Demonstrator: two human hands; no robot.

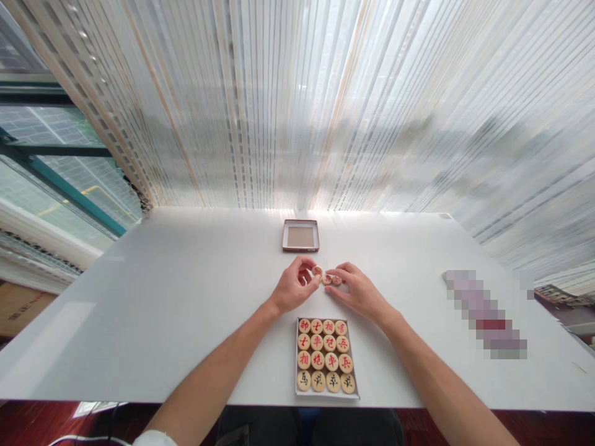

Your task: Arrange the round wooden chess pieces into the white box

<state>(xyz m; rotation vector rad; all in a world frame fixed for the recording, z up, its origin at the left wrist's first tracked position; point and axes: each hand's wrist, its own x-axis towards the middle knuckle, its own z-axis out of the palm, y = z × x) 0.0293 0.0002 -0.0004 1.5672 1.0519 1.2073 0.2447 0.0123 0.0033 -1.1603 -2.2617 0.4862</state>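
Observation:
My left hand point(296, 285) pinches a round wooden Chinese chess piece point(317, 271) with a red character between thumb and fingers. Close beside it, my right hand point(356, 290) has its thumb and fingers curled around two more red-marked pieces, a left one point(327, 280) and a right one point(337, 280). Nearer my body lies a shallow box tray point(357, 389) filled with rows of pieces. Red characters mark its upper rows, such as one corner piece point(304, 326). Black characters mark the front row, including a horse piece point(304, 380).
Beyond my hands, an open box lid point(301, 249) with a pale interior lies on the white table point(186, 291). A blurred-out, pixelated object point(486, 316) is at the right. Striped curtains point(297, 124) hang along the far edge, with a window frame point(60, 179) at left.

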